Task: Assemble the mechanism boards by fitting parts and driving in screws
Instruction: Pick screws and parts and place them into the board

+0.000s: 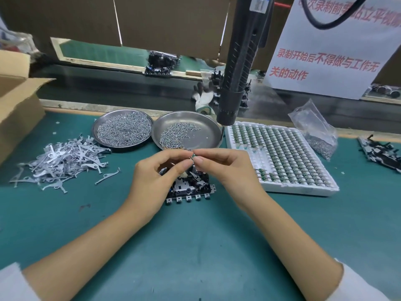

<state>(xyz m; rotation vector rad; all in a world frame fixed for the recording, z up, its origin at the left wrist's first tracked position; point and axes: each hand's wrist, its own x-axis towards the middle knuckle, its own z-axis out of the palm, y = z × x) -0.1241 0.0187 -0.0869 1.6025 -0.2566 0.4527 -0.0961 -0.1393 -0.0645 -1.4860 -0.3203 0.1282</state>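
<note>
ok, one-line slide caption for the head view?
Both hands, left hand and right hand, pinch a small part above the mechanism board, beside screw dishes.

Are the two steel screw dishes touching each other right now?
Touching, as far as the head view shows: the left dish rim meets the right dish rim near the back of the mat, with no green showing between them there.

Factory assembly bench, hanging electric screwdriver (240,61), screw dishes (122,129), parts tray (282,157)
</note>
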